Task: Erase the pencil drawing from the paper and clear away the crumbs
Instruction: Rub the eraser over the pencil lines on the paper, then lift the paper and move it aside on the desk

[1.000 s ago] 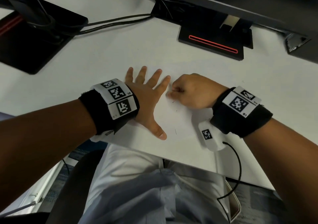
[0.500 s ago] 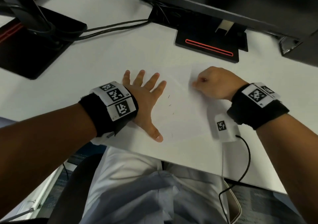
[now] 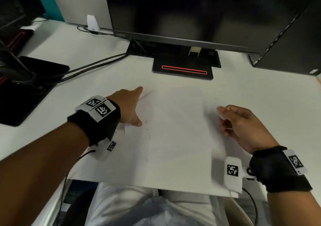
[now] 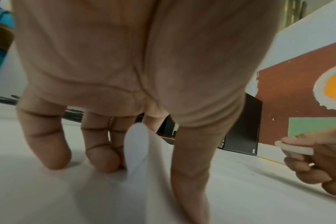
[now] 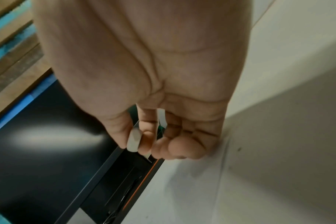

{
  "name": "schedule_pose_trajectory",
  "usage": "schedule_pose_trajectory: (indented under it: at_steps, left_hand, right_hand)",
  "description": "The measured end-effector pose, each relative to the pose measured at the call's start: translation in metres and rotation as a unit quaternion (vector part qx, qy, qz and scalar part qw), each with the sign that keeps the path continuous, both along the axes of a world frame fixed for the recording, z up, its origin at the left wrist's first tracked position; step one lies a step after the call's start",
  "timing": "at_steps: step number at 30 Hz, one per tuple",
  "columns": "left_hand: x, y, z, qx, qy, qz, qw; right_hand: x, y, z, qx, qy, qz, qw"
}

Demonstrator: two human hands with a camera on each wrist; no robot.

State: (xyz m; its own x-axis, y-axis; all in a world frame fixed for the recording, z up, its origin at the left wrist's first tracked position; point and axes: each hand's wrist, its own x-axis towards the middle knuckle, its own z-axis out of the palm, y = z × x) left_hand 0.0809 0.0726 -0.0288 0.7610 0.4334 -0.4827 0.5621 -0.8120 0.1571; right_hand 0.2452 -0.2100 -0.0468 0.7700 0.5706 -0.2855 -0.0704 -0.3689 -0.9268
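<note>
A white sheet of paper (image 3: 177,138) lies on the white desk (image 3: 260,90), with thin dark eraser crumbs (image 3: 146,121) scattered on its left part and a few near the far right. My left hand (image 3: 134,106) is at the sheet's left edge. In the left wrist view that raised paper edge (image 4: 136,144) curls up between the bent fingers (image 4: 102,159) and the thumb. My right hand (image 3: 224,119) hovers over the sheet's right side, pinching a small white eraser (image 3: 221,112) (image 4: 293,149) (image 5: 133,141) between thumb and forefinger.
A black monitor (image 3: 191,13) on a stand with a red line (image 3: 184,69) is behind the paper. A black computer case (image 3: 291,43) stands at the far right. Cables (image 3: 97,64) and another black base (image 3: 26,90) lie at the left. The desk's front edge (image 3: 156,185) is near my lap.
My left hand was flat with spread fingers on the paper; it now takes the sheet's left edge. My right hand has moved right and lifted off the paper with the eraser.
</note>
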Motion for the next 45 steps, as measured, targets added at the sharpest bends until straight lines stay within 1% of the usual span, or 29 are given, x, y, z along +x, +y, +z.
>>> schedule_pose_trajectory:
  at_steps: [3,5,7,10,12,13,16,17,18,20,22,24,26,28,31,35,38,41,43,45]
  left_hand:
    - [0.004,-0.005,0.0,-0.021,-0.011,0.006,1.0]
    - [0.004,-0.008,0.0,-0.046,-0.064,0.016,0.997]
    - [0.0,-0.011,0.002,-0.081,-0.151,0.039,0.984]
    - [-0.008,-0.017,0.01,-0.142,-0.295,0.061,0.943]
    - [-0.012,-0.022,0.015,-0.158,-0.372,0.064,0.912]
    - [-0.012,-0.024,0.016,-0.164,-0.409,0.069,0.895]
    - [-0.011,-0.032,0.023,-0.209,-0.508,0.08,0.832]
    - [-0.01,-0.034,0.026,-0.221,-0.529,0.082,0.815]
    - [-0.01,-0.036,0.028,-0.226,-0.541,0.082,0.806]
    - [-0.009,-0.037,0.031,-0.241,-0.554,0.092,0.792]
    - [-0.007,-0.035,0.034,-0.27,-0.565,0.116,0.771]
    - [-0.005,-0.034,0.036,-0.285,-0.582,0.138,0.749]
    - [-0.005,-0.035,0.04,-0.286,-0.588,0.145,0.742]
    - [-0.005,-0.038,0.043,-0.292,-0.586,0.139,0.743]
    - [-0.009,-0.035,0.047,-0.259,-0.608,0.159,0.734]
    - [-0.011,-0.036,0.048,-0.239,-0.608,0.162,0.74]
    - [-0.011,-0.034,0.049,-0.198,-0.61,0.168,0.748]
    - [-0.012,-0.024,0.051,-0.185,-0.631,0.184,0.73]
    - [-0.015,-0.024,0.057,-0.182,-0.636,0.179,0.728]
    - [-0.019,-0.022,0.059,-0.204,-0.639,0.174,0.721]
  right_hand:
    - [0.004,-0.004,-0.003,-0.003,-0.042,-0.005,0.999]
    - [0.007,-0.004,-0.002,0.005,-0.07,-0.012,0.997]
    - [0.008,-0.003,-0.001,0.007,-0.106,-0.014,0.994]
    - [0.012,-0.006,0.001,0.017,-0.135,-0.021,0.991]
    - [0.015,-0.008,0.003,0.033,-0.133,-0.022,0.99]
    - [0.016,-0.009,0.004,0.046,-0.128,-0.014,0.991]
    - [0.018,-0.014,0.012,0.078,-0.119,0.001,0.99]
    - [0.018,-0.016,0.014,0.092,-0.122,0.004,0.988]
    - [0.017,-0.017,0.018,0.106,-0.132,-0.005,0.986]
    - [0.016,-0.019,0.028,0.126,-0.18,-0.037,0.975]
    - [0.016,-0.02,0.036,0.122,-0.228,-0.072,0.963]
    - [0.016,-0.021,0.041,0.11,-0.263,-0.082,0.955]
    - [0.015,-0.021,0.041,0.084,-0.275,-0.065,0.955]
    - [0.014,-0.022,0.041,0.087,-0.273,-0.042,0.957]
    - [0.017,-0.023,0.043,0.102,-0.283,-0.082,0.95]
    - [0.017,-0.022,0.043,0.1,-0.282,-0.083,0.951]
    - [0.016,-0.022,0.047,0.098,-0.299,-0.089,0.945]
    - [0.013,-0.017,0.052,0.124,-0.289,-0.087,0.945]
    - [0.01,-0.013,0.054,0.119,-0.305,-0.094,0.94]
    - [0.009,-0.009,0.059,0.118,-0.308,-0.092,0.94]
